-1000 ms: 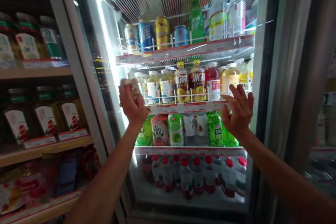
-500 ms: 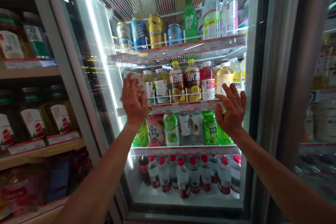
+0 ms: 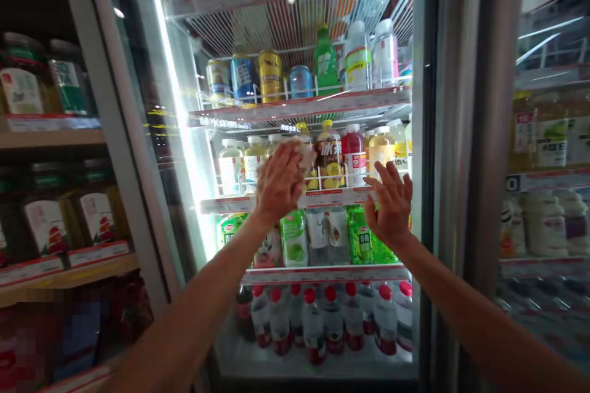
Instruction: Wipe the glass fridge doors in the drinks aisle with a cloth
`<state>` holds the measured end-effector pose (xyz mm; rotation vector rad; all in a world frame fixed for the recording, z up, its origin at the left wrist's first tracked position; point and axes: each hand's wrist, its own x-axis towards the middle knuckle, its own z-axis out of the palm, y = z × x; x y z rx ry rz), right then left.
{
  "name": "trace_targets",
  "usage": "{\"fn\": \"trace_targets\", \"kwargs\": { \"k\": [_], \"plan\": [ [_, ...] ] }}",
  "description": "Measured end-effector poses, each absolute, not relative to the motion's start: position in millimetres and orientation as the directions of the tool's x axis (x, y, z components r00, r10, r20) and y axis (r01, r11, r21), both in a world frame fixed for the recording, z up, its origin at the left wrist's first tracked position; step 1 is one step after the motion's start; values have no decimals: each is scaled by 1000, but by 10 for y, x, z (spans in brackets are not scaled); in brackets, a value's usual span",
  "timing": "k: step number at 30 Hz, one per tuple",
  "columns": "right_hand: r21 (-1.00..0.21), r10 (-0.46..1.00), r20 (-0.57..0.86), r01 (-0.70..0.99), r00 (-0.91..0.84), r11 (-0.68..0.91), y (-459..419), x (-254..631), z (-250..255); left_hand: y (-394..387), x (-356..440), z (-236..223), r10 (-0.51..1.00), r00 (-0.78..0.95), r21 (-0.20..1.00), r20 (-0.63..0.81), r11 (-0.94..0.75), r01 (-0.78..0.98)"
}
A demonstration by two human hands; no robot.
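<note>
Biggest item on my feed: lit drinks cooler (image 3: 418,104), several tiers, reflections on its glass front (image 3: 221,124). Left of it I have wooden shelving (image 3: 50,137) with jars; right of it, a dimmer cooler section (image 3: 548,181), also stocked. At the cooler bottom I see a row of red-capped bottles (image 3: 313,325), upright.

Left hand (image 3: 279,181): arm reaches up from lower left, fingers pressed together over a pale cloth. Right hand (image 3: 389,206): fingers spread, holding nothing I can see, in front of the right part of the middle shelf. Can't tell if it touches the glass.

Pale cloth (image 3: 305,158): crumpled, under the left hand and showing past its fingers, in front of the middle-shelf bottles. Just right of it I get a brown tea bottle (image 3: 329,156), yellow cap, then a red drink bottle (image 3: 353,153). One tier up: green bottle (image 3: 326,58), gold can (image 3: 270,77) and, smallest I'm naming, a blue can (image 3: 301,82) between those two.
</note>
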<state>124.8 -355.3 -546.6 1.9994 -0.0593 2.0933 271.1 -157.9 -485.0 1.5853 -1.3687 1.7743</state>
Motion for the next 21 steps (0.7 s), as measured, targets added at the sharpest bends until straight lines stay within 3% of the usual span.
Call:
{"fn": "trace_targets", "kwargs": {
  "k": [4,6,9,11,14,16,18,21],
  "plan": [
    [175,174,984,-245,28,-953,-3707,1148,-5317,-1155,3070,-4499,128,-47,32,991,-554,-832],
    [115,127,992,-285,-23,-952,-3779,1127,-5242,-1133,3104,-4400,208,-34,89,977,-556,-826],
    [66,90,994,-305,-63,-950,-3825,1135,-5196,-1390,2919,-4474,74,-95,-38,993,-558,-829],
    [69,96,992,-291,-77,-954,-3828,1143,-5206,-1640,2714,-4620,-148,-207,-254,967,-516,-818],
    [85,114,989,-261,-97,-961,-3832,1136,-5236,-1885,2475,-4774,-476,-441,-616,761,-318,-721],
    [92,119,988,-244,-94,-965,-3843,1125,-5247,-1899,2445,-4736,-566,-522,-725,638,-213,-655],
    [91,115,989,-228,-94,-969,-3855,1118,-5251,-1837,2515,-4581,-538,-499,-696,679,-255,-672],
    [83,106,989,-203,-104,-976,-3864,1117,-5253,-1779,2640,-4297,-244,-304,-386,921,-457,-802]
  ]
}}
